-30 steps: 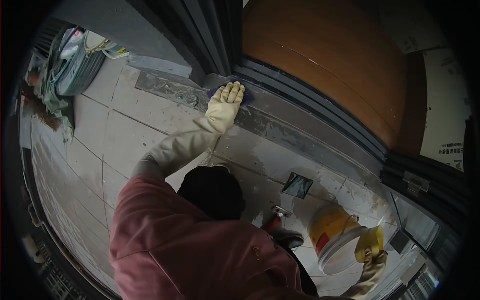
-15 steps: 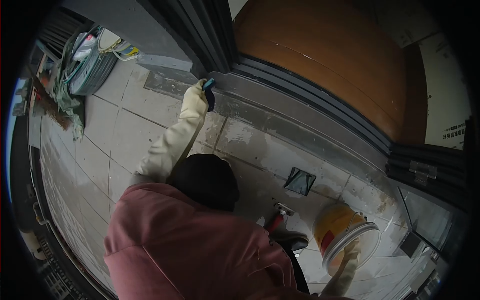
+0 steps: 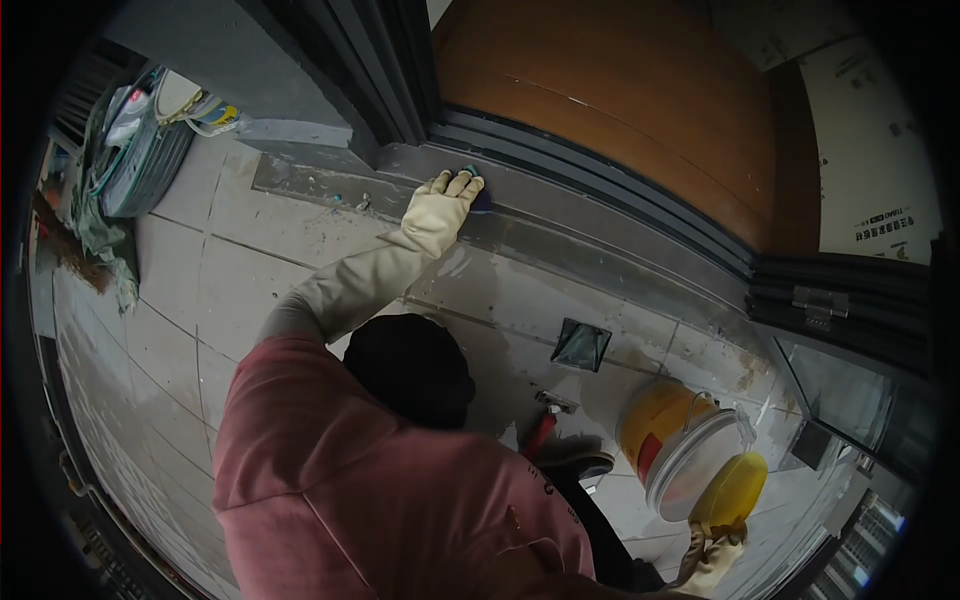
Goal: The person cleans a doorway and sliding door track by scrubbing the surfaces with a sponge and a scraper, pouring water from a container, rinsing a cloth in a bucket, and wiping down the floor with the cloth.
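Observation:
In a long cream rubber glove, my left hand [image 3: 440,208] presses on the grey door sill [image 3: 540,225]. Its fingers are closed over a teal and dark-blue scrub pad [image 3: 482,203], mostly hidden under the glove. My right hand [image 3: 715,555], gloved too, grips a yellow scoop [image 3: 733,490] beside the mouth of a tilted bucket [image 3: 665,425]. Clear water appears to leave the scoop's far end. The bucket is yellow-orange with a white rim and a wire handle. Pink sleeves cover both upper arms.
Grey floor tiles [image 3: 250,290] are wet in patches. A dark square piece [image 3: 581,345] and a red-handled scraper [image 3: 541,432] lie between my hands. Coiled hose [image 3: 150,165], a pail [image 3: 208,112] and a broom [image 3: 70,250] stand at the left. A dark door frame [image 3: 600,180] borders the sill.
My left hand has slid right along the sill and now lies flatter over the pad. My right hand has come out of the bucket with the yellow scoop. The view has shifted slightly.

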Demonstrator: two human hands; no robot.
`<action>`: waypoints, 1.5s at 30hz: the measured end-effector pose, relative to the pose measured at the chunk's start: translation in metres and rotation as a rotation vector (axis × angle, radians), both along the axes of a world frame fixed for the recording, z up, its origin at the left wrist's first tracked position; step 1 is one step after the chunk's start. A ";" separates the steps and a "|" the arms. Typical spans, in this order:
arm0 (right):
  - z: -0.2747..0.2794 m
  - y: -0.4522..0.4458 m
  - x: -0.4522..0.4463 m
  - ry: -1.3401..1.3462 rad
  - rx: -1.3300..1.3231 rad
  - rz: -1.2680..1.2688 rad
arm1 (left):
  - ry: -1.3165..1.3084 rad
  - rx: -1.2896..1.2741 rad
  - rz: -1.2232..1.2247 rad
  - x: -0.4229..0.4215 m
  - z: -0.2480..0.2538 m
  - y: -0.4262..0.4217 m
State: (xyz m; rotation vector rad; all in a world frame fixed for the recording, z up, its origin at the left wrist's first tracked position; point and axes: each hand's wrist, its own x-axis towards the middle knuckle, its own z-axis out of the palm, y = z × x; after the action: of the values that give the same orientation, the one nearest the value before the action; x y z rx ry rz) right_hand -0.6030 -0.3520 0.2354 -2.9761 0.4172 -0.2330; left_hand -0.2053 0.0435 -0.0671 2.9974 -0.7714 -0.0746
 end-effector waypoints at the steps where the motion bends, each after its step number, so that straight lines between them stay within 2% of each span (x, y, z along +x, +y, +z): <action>1: 0.006 0.007 0.006 -0.007 -0.029 0.065 | 0.007 0.009 -0.017 -0.002 0.028 -0.005; 3: 0.011 0.018 0.023 -0.014 -0.073 0.212 | 0.053 -0.241 0.052 0.015 0.033 -0.007; 6: -0.008 0.037 0.062 0.055 -0.001 0.418 | -0.234 -0.526 0.091 0.044 0.056 -0.004; 7: -0.020 0.042 0.080 0.098 0.055 0.498 | -0.320 -0.452 0.127 0.052 0.065 -0.003; 9: -0.044 0.070 0.133 0.102 0.041 0.715 | -0.322 -0.172 0.179 0.062 0.044 -0.005; 10: -0.061 0.079 0.158 0.119 0.094 0.783 | 0.196 -0.284 0.376 0.087 -0.018 -0.011; 12: -0.093 0.106 0.207 0.145 0.187 0.854 | -0.033 0.052 0.173 0.052 0.017 -0.019; 13: -0.106 0.122 0.230 0.160 0.227 0.856 | 0.023 0.013 0.143 0.047 0.020 -0.014; 15: -0.134 0.146 0.274 0.151 0.245 1.027 | 0.044 0.043 0.004 0.030 0.016 0.003; 16: -0.134 0.162 0.295 0.246 0.261 1.064 | 0.128 0.109 -0.052 0.021 0.028 0.016; 18: -0.128 0.190 0.326 0.326 0.277 1.100 | 0.079 0.068 0.001 0.027 0.022 0.049; 20: -0.126 0.206 0.342 0.661 0.259 0.876 | 0.094 0.089 0.079 0.038 0.022 0.065; 21: -0.121 0.209 0.347 0.602 0.174 0.946 | 0.054 0.085 0.139 0.032 0.022 0.054; 23: -0.113 0.206 0.348 0.621 0.187 0.937 | 0.031 0.060 0.184 0.015 0.022 0.025; 25: -0.117 0.195 0.348 0.598 0.195 0.955 | 0.115 -0.039 -0.015 0.003 0.028 0.002; 26: -0.116 0.187 0.344 0.597 0.199 0.944 | 0.116 -0.038 -0.026 0.002 0.031 -0.016; 30: -0.101 0.154 0.320 0.570 0.274 0.861 | 0.075 0.008 -0.406 0.002 0.025 -0.068; 32: -0.092 0.142 0.306 0.760 0.406 0.548 | 0.036 -0.051 -0.579 0.011 0.023 -0.053; 34: -0.100 0.127 0.295 0.742 0.585 0.372 | -0.015 -0.067 -0.421 0.015 0.022 -0.022; 36: -0.099 0.127 0.289 0.750 0.440 0.420 | -0.055 0.074 -0.200 0.020 0.027 0.016; 37: -0.108 0.123 0.281 0.667 0.629 0.343 | -0.089 0.005 -0.127 0.020 0.013 0.035; 39: -0.120 0.119 0.283 0.739 0.849 0.128 | -0.097 0.064 -0.150 0.011 0.017 0.036; 40: -0.123 0.119 0.273 0.521 0.858 0.049 | -0.080 0.110 -0.156 0.013 0.020 0.028; 42: -0.136 0.115 0.267 0.365 1.007 -0.102 | -0.101 0.043 -0.335 0.015 0.017 -0.007; 44: -0.132 0.107 0.264 0.384 0.961 -0.139 | -0.112 -0.033 -0.460 0.012 0.015 -0.059; 45: -0.128 0.102 0.262 0.405 0.981 -0.167 | -0.076 0.035 -0.480 0.010 0.023 -0.088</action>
State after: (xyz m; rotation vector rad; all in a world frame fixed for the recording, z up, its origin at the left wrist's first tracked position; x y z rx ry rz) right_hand -0.3406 -0.2495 0.1069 -2.0000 0.5980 0.4464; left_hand -0.1951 -0.0447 -0.0443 2.7861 -1.4927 0.0103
